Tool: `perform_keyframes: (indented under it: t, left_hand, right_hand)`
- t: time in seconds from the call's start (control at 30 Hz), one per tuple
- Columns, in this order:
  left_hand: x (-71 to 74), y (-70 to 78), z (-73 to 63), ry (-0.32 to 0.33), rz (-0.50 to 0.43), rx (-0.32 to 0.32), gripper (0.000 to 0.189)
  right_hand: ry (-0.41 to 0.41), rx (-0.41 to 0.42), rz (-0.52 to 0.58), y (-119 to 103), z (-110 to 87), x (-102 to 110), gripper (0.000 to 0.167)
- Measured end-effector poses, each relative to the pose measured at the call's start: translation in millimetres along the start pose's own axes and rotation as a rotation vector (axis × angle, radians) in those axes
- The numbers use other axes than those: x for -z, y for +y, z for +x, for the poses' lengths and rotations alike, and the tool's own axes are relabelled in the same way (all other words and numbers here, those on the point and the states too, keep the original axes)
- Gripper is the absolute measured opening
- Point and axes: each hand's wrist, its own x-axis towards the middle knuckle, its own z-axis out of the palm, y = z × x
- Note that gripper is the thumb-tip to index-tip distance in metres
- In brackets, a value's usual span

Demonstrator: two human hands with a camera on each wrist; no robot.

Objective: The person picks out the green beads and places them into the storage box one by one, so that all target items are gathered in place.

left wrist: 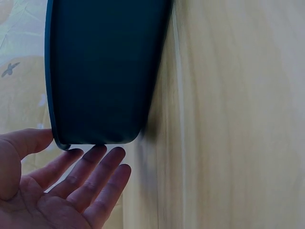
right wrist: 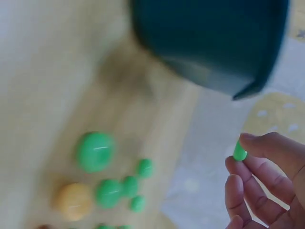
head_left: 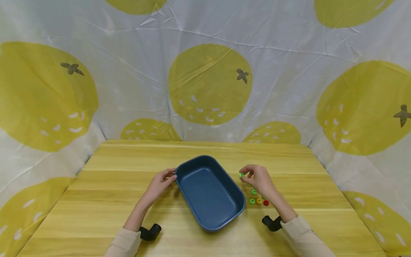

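My left hand (head_left: 161, 182) holds the left corner of a dark blue rectangular basin (head_left: 210, 228), its thumb at the rim and fingertips against the outer wall. In the left wrist view, the fingers (left wrist: 88, 181) reach along the basin's end (left wrist: 105, 95). My right hand (head_left: 259, 178) pinches a small green bead (head_left: 241, 175) between thumb and fingertips, beyond the basin's right rim. The right wrist view shows the pinched bead (right wrist: 239, 151) raised off the table. Several loose beads lie below this hand: green (head_left: 252, 201), yellow (head_left: 259, 201) and red (head_left: 266, 202).
The wooden table (head_left: 179, 239) carries the basin and the beads. A white cloth (head_left: 141, 64) printed with large yellow fruits hangs behind and at the sides. Black wrist mounts (head_left: 151, 232) stick out from both forearms near the cuffs.
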Motion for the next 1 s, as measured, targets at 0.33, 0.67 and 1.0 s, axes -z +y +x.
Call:
perform_keyframes:
  t: [0.33, 0.67, 1.0]
  left_hand:
    - [-0.8, -3.4, 2.3, 0.006, -0.011, 0.021, 0.042]
    - [-4.0, -1.8, 4.6, 0.009, -0.001, 0.022, 0.042]
    - [-3.2, -3.1, 4.6, -0.001, 0.000, 0.022, 0.043]
  right_hand:
    - [-0.038, 0.121, 0.087, -51, 26.2, 8, 0.016]
    - [-0.139, 0.231, 0.069, -92, 54.7, -21, 0.017]
    - [-0.310, 0.286, -0.034, -106, 75.9, -70, 0.017]
